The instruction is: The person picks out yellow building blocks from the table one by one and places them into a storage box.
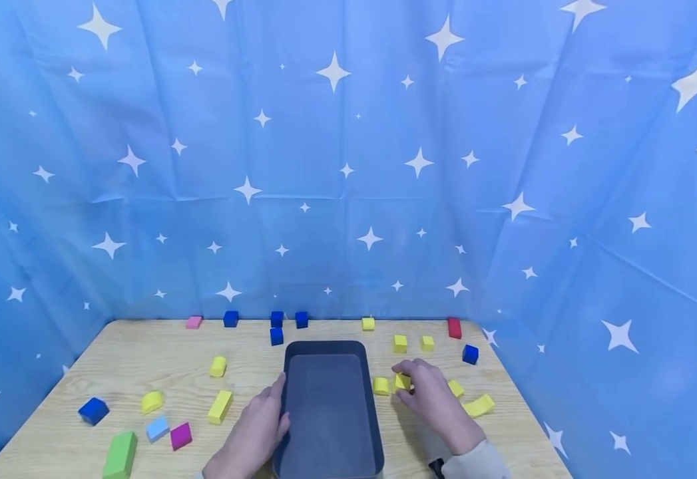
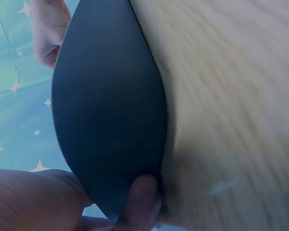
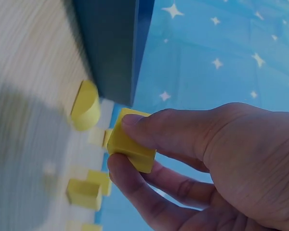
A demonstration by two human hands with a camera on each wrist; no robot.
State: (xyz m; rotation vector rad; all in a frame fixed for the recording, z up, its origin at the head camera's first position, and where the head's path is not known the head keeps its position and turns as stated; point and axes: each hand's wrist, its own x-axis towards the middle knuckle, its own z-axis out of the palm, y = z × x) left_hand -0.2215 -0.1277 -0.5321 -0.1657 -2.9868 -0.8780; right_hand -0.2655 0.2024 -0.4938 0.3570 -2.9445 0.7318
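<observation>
Currently, a yellow block (image 1: 402,382) is pinched in the fingers of the right hand (image 1: 438,402), lower right of centre in the head frame; a rounded yellow piece (image 1: 381,386) lies just left; at bottom centre, the left hand (image 1: 253,426) grips a dark tray (image 1: 330,412); blue cubes (image 1: 277,336) stand near the surface's (image 1: 162,359) upper edge.

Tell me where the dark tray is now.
In the head view, the dark tray is at bottom centre on the table, between the left hand, gripping its left edge, and the right hand.
</observation>
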